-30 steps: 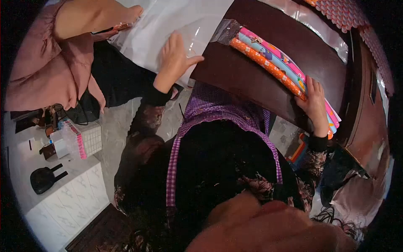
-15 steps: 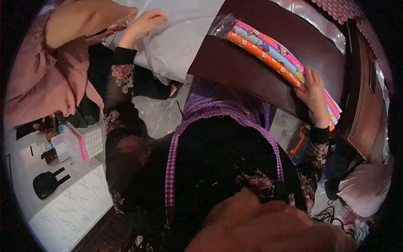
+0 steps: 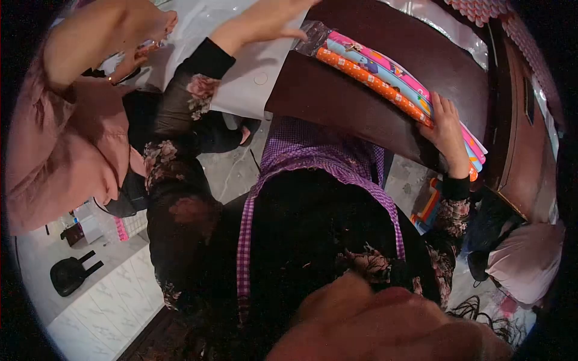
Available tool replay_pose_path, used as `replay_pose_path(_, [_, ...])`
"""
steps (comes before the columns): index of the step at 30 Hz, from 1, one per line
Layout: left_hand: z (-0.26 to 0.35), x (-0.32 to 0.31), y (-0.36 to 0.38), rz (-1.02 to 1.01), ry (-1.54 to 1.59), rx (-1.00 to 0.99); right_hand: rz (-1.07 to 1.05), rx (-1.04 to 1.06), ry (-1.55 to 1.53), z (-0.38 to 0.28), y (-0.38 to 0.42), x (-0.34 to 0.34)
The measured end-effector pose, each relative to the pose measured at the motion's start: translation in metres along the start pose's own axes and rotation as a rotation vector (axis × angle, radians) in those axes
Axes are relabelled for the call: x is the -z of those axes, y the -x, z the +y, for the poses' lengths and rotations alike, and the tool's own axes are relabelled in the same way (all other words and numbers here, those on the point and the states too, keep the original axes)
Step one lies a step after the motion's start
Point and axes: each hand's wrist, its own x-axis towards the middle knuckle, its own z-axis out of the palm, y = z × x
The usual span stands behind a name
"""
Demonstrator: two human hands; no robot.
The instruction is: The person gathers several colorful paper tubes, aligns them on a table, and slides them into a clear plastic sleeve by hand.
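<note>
Three patterned rolls, one pink, one light blue and one orange [image 3: 373, 78], lie side by side on the dark brown table. Clear crinkled plastic [image 3: 313, 39] sticks out past their far left end. My right hand [image 3: 445, 129] is wrapped over the rolls near their right end. Above the white sheet, my left hand [image 3: 265, 23] reaches toward the plastic end with its fingers apart, holding nothing; its fingertips are partly cut off by the top edge of the view.
The dark brown table [image 3: 337, 96] adjoins the white sheet [image 3: 247, 90]. A person in pink [image 3: 78, 144] is at the left, hands near the sheet. Shiny plastic [image 3: 439, 27] lies along the table's far side. A black bag [image 3: 69, 277] sits at lower left.
My left hand has moved right, from over the white sheet toward the rolls' plastic end. My right hand stays on the rolls. The person in pink has leaned lower and further left.
</note>
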Motion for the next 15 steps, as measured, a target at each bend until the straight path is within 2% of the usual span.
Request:
replay_pose_path(3, [0.033, -0.037, -0.006, -0.097, -0.072, -0.091, -0.013, 0.005, 0.011, -0.001, -0.002, 0.001])
replay_pose_path(8, [0.038, -0.060, -0.029, -0.173, -0.066, -0.076, -0.022, 0.007, 0.000, -0.005, -0.001, 0.006])
replay_pose_path(10, [0.035, -0.061, -0.034, -0.303, 0.052, -0.027, -0.010, 0.008, 0.001, -0.005, -0.001, 0.004])
replay_pose_path(15, [0.036, -0.065, -0.032, -0.225, -0.011, -0.092, -0.029, 0.003, -0.018, -0.007, -0.003, 0.007])
